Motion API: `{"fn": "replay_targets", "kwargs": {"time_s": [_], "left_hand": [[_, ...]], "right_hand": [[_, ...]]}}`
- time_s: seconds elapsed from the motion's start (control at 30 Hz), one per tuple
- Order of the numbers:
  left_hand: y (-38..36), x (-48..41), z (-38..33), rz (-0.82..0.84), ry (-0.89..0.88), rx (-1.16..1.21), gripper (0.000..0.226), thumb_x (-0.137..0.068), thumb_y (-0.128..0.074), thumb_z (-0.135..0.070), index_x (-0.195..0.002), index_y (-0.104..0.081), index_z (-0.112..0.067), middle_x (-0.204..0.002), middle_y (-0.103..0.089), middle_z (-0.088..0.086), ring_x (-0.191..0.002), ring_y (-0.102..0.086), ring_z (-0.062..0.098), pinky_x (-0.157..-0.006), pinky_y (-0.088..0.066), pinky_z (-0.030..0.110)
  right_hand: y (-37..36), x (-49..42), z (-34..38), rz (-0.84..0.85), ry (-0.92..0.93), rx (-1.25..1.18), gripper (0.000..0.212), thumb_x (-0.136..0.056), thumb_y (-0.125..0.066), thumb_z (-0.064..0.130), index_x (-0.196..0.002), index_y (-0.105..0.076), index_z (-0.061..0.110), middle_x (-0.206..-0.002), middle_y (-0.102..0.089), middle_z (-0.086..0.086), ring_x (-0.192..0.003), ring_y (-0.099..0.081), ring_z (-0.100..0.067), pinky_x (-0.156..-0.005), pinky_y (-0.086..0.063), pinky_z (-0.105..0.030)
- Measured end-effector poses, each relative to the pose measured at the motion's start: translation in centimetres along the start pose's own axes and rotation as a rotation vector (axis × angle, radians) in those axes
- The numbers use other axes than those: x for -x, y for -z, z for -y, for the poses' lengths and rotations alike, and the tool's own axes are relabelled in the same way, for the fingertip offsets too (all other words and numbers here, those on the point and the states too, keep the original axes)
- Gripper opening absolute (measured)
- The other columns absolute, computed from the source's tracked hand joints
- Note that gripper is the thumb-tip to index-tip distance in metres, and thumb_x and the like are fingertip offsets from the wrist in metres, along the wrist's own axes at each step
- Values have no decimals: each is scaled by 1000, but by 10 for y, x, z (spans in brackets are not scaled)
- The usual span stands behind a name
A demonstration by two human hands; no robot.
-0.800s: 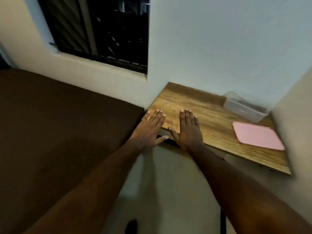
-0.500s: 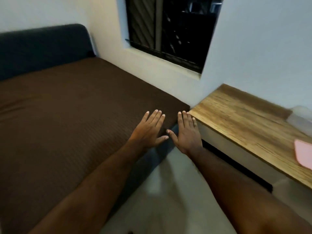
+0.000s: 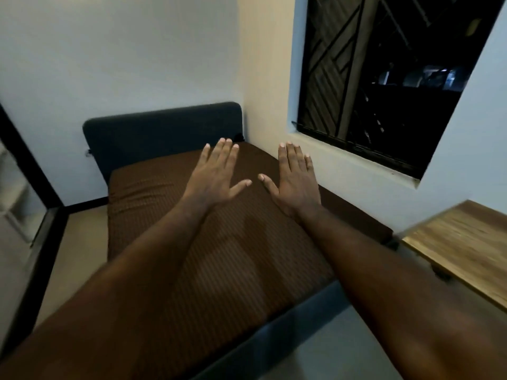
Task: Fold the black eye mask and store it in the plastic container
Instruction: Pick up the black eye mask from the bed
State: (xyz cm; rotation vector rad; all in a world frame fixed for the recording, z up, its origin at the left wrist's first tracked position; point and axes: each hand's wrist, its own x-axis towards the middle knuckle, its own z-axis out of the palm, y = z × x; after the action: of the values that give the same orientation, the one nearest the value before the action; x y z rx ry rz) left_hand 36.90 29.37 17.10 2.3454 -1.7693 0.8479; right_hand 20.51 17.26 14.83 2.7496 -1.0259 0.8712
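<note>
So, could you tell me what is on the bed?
Only its brown cover shows, plus a small dark thing by the headboard, too small to identify. The left hand and right hand hide part of it.

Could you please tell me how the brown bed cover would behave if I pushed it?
The brown bed cover would probably bunch up, not slide stiffly: soft wrinkles already show near the headboard. Its ribbed weave likely gives friction, so it seems unlikely to feel slippery.
</note>
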Motion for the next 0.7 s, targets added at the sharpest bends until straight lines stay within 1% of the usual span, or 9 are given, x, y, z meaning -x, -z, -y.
{"fn": "replay_targets", "kwargs": {"time_s": [0.13,0.33,0.43,0.57,0.63,0.7], "left_hand": [[21,18,35,-70,31,-20,85,-92,-20,-66,-152,-12,-7,-161,-13,15,-150,-6,25,-121,-5,47],[20,48,47,-75,74,-14,84,-93,-22,-66,-152,-17,-6,-159,-19,16,-149,-11,27,-121,-8,48],[9,64,51,-68,99,-21,85,-92,-19,-66,-150,-23,-4,-157,-25,18,-148,-17,29,-120,-11,49],[-19,97,55,-11,167,-30,83,-93,-26,-65,-148,-29,-3,-155,-31,18,-146,-22,29,-118,-10,48],[-32,119,56,34,214,-38,83,-93,-27,-65,-148,-29,-3,-155,-31,18,-146,-22,29,-118,-9,47],[-41,146,55,99,271,-35,84,-92,-23,-66,-149,-26,-4,-157,-26,17,-148,-17,27,-119,-7,47]], "right_hand": [[10,-14,39,-77,36,-53,83,-97,-26,65,-157,-6,11,-165,-7,-12,-152,-2,-25,-121,0,-42],[5,-11,68,-85,112,-62,84,-96,-26,66,-157,-5,11,-165,-6,-12,-153,-1,-24,-121,0,-41],[-11,-5,76,-46,161,-66,84,-96,-25,66,-157,-6,11,-165,-6,-12,-153,-1,-24,-121,0,-40],[-45,13,84,40,222,-82,85,-95,-22,67,-156,-6,10,-165,-7,-12,-153,-1,-24,-121,1,-40],[-64,24,90,95,271,-105,85,-95,-22,67,-156,-7,9,-165,-8,-13,-152,-2,-25,-121,0,-41],[-85,35,101,134,318,-130,87,-94,-20,68,-156,-9,8,-164,-11,-15,-152,-4,-26,-122,-3,-43]]}}
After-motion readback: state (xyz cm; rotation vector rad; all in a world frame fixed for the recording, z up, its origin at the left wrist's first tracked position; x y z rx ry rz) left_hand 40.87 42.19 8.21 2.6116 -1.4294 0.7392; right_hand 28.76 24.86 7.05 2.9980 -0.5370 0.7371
